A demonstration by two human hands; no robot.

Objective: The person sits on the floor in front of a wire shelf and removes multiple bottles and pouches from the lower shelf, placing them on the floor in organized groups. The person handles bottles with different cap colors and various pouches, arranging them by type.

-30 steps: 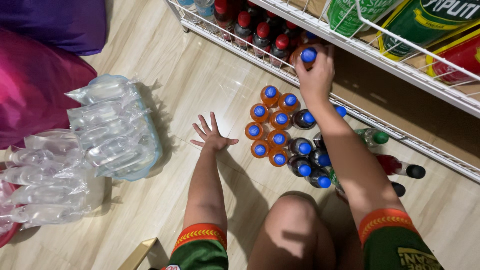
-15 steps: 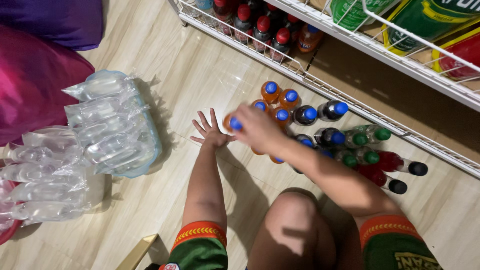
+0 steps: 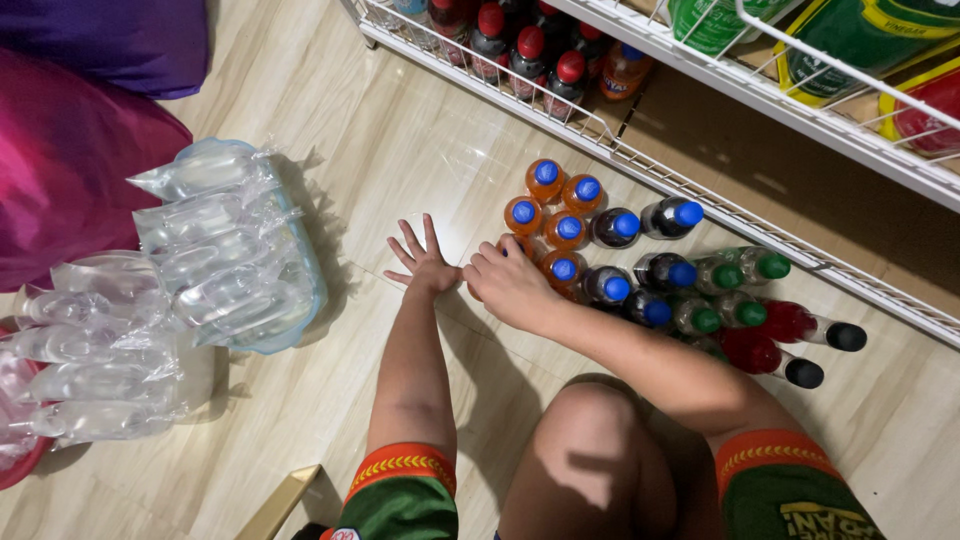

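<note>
- The left hand [image 3: 422, 262] is laid flat on the floor [image 3: 400, 150], palm down, fingers spread wide; nothing is held in it.
- The right hand [image 3: 508, 284] is set just beside the left, at its 3 o'clock; its fingers are curled over an orange bottle [image 3: 515, 246] at the near-left edge of the cluster; most of that bottle is hidden, so whether it is gripped or only touched cannot be told.
- Orange bottles with blue caps [image 3: 560, 205] are stood upright on the floor at 1 o'clock from the right hand, packed touching one another.
- Dark bottles with blue caps [image 3: 640, 250] are ranged at 3 o'clock of the orange group; green-capped bottles [image 3: 735, 290] and red bottles with black caps [image 3: 810, 350] are seen beyond, further towards 4 o'clock.
- A white wire rack [image 3: 700, 205] is noted at 12 to 2 o'clock; red-capped bottles [image 3: 530, 50] are held on its lowest shelf.
- Clear water-filled bags [image 3: 200, 270] are heaped at 9 o'clock, well apart from both hands.
</note>
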